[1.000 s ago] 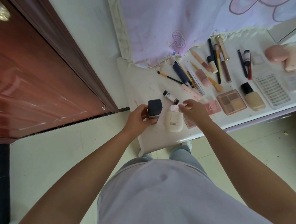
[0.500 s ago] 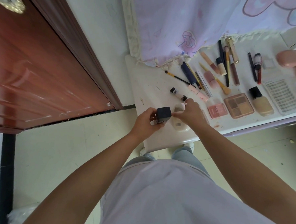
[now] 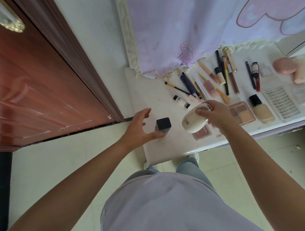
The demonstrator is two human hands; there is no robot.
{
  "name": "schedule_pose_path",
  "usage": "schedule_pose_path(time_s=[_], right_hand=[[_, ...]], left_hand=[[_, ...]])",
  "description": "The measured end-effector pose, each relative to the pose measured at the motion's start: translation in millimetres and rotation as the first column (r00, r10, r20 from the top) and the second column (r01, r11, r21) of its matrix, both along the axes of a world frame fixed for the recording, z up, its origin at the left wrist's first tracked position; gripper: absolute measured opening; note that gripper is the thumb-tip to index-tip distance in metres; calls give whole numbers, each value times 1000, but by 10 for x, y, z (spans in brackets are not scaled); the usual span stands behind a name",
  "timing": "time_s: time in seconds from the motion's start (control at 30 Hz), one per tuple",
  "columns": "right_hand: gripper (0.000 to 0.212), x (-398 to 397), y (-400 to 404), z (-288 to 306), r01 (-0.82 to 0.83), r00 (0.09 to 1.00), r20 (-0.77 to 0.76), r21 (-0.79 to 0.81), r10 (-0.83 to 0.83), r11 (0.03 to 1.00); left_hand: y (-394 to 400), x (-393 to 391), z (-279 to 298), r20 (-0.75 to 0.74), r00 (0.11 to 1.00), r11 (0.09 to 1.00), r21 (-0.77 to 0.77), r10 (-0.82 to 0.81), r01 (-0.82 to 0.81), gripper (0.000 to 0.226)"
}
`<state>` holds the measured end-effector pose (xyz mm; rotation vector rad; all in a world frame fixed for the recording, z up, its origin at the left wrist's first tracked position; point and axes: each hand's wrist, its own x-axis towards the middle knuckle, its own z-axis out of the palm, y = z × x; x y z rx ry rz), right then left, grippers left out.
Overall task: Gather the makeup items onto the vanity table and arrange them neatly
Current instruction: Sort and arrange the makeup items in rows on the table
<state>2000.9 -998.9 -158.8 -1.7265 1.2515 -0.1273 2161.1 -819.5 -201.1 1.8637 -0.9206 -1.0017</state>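
A dark square-capped bottle [image 3: 162,126] stands upright near the left front of the white vanity table [image 3: 164,150]. My left hand [image 3: 141,127] is spread open just left of it, thumb close to its base. My right hand [image 3: 215,114] holds a cream white bottle [image 3: 194,121] lifted and tilted above a pink blush compact [image 3: 202,133]. Further right lie an eyeshadow palette [image 3: 241,113] and a foundation bottle [image 3: 261,109]. Brushes, pencils and lip tubes [image 3: 225,78] lie in a loose row behind.
A red-brown door [image 3: 37,87] and its frame stand at the left. A lilac cloth [image 3: 185,30] hangs over the table's back. A lash tray [image 3: 282,102] and a pink case [image 3: 285,65] sit at the far right. Pale floor tiles lie below.
My left hand has let go of the dark bottle, which now stands on the table. My right hand has picked up the cream bottle and lifted it off the table.
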Motion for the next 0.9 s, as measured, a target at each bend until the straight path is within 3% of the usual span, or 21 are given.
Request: schedule_pose_path(time_s=[0.13,0.27,0.33,0.4,0.47,0.53,0.63,0.67,0.8,0.9], right_hand=[[23,71,-117,323,79,987,146,-42,-73,996],[20,293,-117,616,140,944,303,-13,-129,990],[17,407,-92,729,160,924,347,26,-159,987],[21,500,-73,829,178,909,370,75,-194,981],[30,580,-79,919,166,927,334,41,-170,985],[36,662,-99,1016,133,950,291,-37,-117,990],[36,799,-146,1190,91,960,275,-134,-52,987],[35,837,-157,1253,77,964,265,-166,-30,983],[37,952,-192,1417,28,968,247,-270,41,962],[39,1022,-196,1449,-28,967,226,-360,117,932]], left_hand=[[-308,81,363,217,975,989,-145,47,-15,74],[-731,36,701,471,877,981,-108,-91,160,79],[-866,13,815,554,819,969,-87,-148,233,69],[-926,32,940,614,784,973,-110,-92,201,53],[-959,106,1068,751,660,979,-115,-27,170,40],[-973,192,1229,889,458,969,-107,-8,223,33],[-1007,293,1489,976,216,941,-72,-1,329,37],[-1024,319,1555,983,178,945,-16,-45,326,39],[-1071,481,1652,968,221,966,59,-117,253,43],[-1057,567,1700,916,380,971,42,-132,236,36]])
